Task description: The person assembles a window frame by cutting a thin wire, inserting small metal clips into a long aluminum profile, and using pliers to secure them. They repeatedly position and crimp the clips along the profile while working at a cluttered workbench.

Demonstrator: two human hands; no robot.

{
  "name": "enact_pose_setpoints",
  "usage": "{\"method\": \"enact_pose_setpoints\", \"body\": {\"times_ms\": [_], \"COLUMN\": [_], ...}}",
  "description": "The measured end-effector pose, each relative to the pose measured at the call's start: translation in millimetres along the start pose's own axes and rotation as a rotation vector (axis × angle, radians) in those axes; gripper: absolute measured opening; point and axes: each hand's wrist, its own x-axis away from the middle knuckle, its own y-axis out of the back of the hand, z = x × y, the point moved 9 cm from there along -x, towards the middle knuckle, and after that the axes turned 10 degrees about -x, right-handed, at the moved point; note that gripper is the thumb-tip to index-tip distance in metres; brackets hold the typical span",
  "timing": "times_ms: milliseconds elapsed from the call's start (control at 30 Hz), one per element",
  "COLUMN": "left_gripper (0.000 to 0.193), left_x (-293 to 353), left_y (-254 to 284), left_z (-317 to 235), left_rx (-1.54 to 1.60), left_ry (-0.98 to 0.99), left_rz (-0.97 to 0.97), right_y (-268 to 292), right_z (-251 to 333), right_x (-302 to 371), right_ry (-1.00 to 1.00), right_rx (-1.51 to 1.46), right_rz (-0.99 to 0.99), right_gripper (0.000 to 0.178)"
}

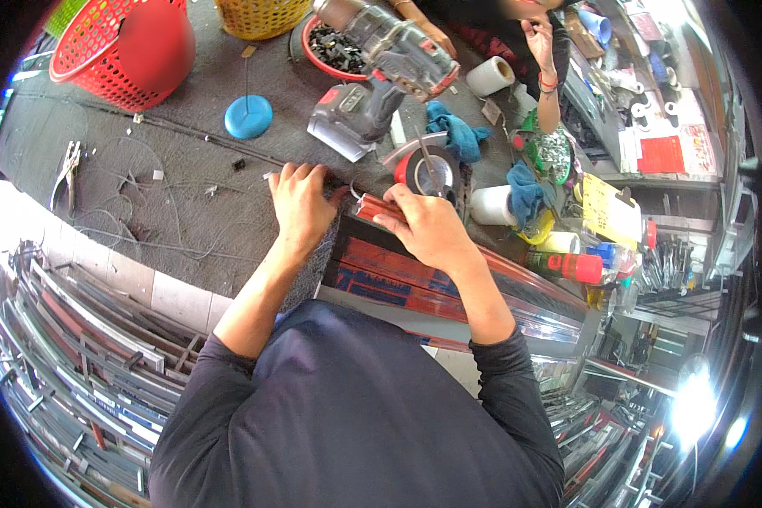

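Observation:
With curled fingers, my right hand [432, 227] grips the end of a long red-orange profile strip [377, 206] at the table's edge. More long pieces in red and blue film [415, 275] run off below it to the right. My left hand [300, 207] rests on the table edge just left of that end, fingers bent and pressed down. A dark thin strip [220, 140] runs along the grey table top toward it; what its fingertips hold is hidden. Just beyond my hands lie a cordless drill [351, 114] and a black-and-red tape roll [427, 172].
A red basket [80, 63], yellow basket [262, 21] and red bowl of small dark parts [334, 51] stand at the back. Pliers [68, 173] and a blue disc [248, 117] lie left. Bottles [567, 267] crowd the right. Across the table, a co-worker's hand [540, 42] is raised.

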Motion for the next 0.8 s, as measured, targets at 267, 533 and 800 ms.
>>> {"method": "enact_pose_setpoints", "body": {"times_ms": [267,533,800], "left_gripper": [0.034,0.045,0.046], "left_x": [-12.4,-8.8,-8.7], "left_y": [17.3,66.7,75.7], "left_z": [27.4,-5.4,-9.3], "left_rx": [0.67,1.288,0.986], "left_ry": [0.111,0.023,0.028], "left_rz": [0.139,0.266,0.339], "right_y": [0.0,3.8,7.6], "right_z": [-2.8,0.4,4.1], "right_x": [3.9,4.5,8.4], "right_ry": [-0.04,-0.104,-0.062], "right_rx": [-0.01,-0.003,-0.016], "right_rz": [-0.006,0.051,0.058], "right_gripper": [0.038,0.039,0.039]}}
